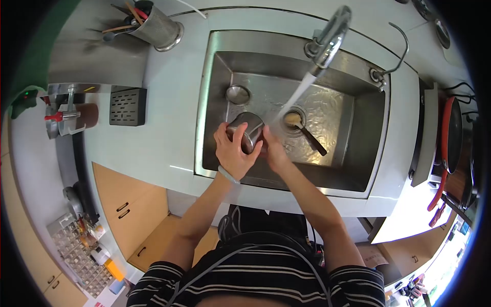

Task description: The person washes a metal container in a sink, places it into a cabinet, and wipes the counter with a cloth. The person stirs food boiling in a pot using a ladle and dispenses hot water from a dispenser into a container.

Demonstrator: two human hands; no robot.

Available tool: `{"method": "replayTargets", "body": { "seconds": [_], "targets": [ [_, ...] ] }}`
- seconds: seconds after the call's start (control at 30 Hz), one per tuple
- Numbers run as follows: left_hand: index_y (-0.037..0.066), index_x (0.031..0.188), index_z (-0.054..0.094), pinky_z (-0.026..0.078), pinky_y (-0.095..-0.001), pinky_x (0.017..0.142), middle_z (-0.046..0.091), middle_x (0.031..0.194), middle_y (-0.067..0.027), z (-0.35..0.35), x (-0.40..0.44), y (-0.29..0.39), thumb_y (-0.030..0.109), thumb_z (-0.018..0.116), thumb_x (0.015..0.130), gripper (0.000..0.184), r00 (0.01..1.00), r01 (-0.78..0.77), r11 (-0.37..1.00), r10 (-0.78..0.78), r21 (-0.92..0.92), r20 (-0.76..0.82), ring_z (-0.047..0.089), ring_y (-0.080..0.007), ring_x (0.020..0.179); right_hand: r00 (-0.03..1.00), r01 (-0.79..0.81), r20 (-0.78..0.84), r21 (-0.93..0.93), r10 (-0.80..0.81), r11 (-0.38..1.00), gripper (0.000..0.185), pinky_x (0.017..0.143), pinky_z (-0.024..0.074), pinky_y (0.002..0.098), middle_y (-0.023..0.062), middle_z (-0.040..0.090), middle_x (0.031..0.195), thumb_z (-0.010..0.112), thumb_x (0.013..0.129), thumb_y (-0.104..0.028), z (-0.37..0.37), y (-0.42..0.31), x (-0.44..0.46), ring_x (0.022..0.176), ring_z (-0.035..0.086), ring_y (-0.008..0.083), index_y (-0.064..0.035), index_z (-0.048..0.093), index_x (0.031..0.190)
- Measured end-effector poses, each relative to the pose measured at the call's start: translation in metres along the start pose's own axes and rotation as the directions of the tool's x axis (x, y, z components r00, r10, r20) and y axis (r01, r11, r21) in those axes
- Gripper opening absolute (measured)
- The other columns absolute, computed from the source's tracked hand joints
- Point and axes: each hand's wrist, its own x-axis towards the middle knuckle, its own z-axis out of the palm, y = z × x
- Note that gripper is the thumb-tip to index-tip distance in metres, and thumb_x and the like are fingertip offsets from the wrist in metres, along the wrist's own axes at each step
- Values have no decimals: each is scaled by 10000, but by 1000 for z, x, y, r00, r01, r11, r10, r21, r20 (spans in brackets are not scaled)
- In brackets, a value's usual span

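Note:
Over the left part of the steel sink (291,179), my left hand (237,156) is wrapped round a metal cup (247,128), which lies tilted. My right hand (275,149) touches the cup's right side, its fingertips partly hidden. Water pours from the faucet (330,43) just right of the cup. A brush with a dark handle (313,140) lies by the drain (295,128), its pale head over the drain. In the sink's upper left corner is a small round metal lid or dish (238,94).
A mesh utensil holder (162,31) stands behind the sink on the left. A dark slotted box (128,106) sits on the left counter. At the right hang red-rimmed pans (452,135). A thin curved tap (404,48) rises at the sink's back right corner.

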Motion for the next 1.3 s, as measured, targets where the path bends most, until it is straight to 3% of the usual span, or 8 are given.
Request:
{"method": "replayTargets", "body": {
  "seconds": [0.23, 0.4, 0.5, 0.63, 0.7, 0.93, 1.03, 1.3],
  "targets": [
    [42, 1304, 406, 403, -441, 962, 341, 1340, -254, -69, 13, -24, 293, 838, 655, 819, 991, -39, 964, 5, -261, -131, 430, -393, 1195, 914, 327, 259, -15, -312, 945, 200, 847, 482, 347, 46, 628, 1006, 549, 954, -218, 78, -29, -23, 925, 593, 209, -38, 611, 1012],
    [-10, 1468, 133, 214, -458, 1112, 199, 1487, -236, -98, 13, -64, 210, 745, 790, 940, 934, 269, 857, -344, -439, -99, 206, -348, 1390, 243, 680, 750, -584, -615, -444, 152, 984, 387, 513, 59, 631, 989, 650, 824, -171, 179, -66, 40, 1020, 567, 274, -42, 645, 905],
    [55, 1490, 132, 266, -481, 1081, 173, 1527, -130, -115, -12, -77, 159, 691, 822, 877, 941, 297, 850, -339, -435, -19, 247, -299, 1387, 304, 398, 871, -484, -385, -779, 263, 1026, 279, 619, 66, 616, 1067, 696, 770, -224, 209, -59, 68, 1132, 520, 246, -61, 648, 970],
    [43, 1453, 241, 316, -468, 1057, 220, 1500, -138, -134, -33, -78, 143, 646, 855, 729, 935, 321, 795, -352, -514, 40, 296, -304, 1359, 262, 526, 723, -662, -639, -534, 502, 1024, 245, 655, 121, 498, 1269, 714, 762, -247, 207, -63, 55, 1239, 425, 305, -40, 549, 1189],
    [11, 1423, 269, 354, -449, 1033, 287, 1451, -177, -141, -41, -82, 73, 629, 836, 691, 954, 250, 803, -301, -541, -6, 373, -327, 1303, 349, 656, 305, -755, -886, -1, 555, 1041, 277, 593, 119, 460, 1334, 712, 767, -248, 145, -53, 94, 1304, 366, 313, -67, 512, 1252],
    [-37, 1230, 500, 422, -407, 983, 532, 1240, -227, -137, -54, -63, 23, 606, 820, 428, 978, 207, 698, -124, -686, 169, 538, -351, 1138, 593, 199, 490, -858, -639, -474, 515, 924, 428, 464, 153, 595, 1174, 709, 779, -277, 25, 46, 208, 1130, 539, 319, -39, 553, 1208],
    [-17, 1248, 503, 413, -418, 989, 537, 1246, -226, -108, -32, -44, 69, 615, 850, 423, 957, 222, 753, -47, -619, 286, 526, -383, 1146, 775, -26, -119, -987, -620, 157, 448, 824, 475, 386, 150, 656, 1036, 700, 802, -295, 24, 25, 166, 969, 623, 275, -55, 591, 1164],
    [-26, 1172, 559, 409, -346, 919, 566, 1158, -153, 111, 41, -17, 381, 542, 945, 466, 835, 550, 560, -399, -620, 380, 525, -238, 1065, 698, 393, -460, -393, -548, 831, 422, 663, 446, 302, 12, 546, 743, 566, 942, -363, -14, -40, 41, 717, 530, 142, 51, 626, 891]
  ]
}}
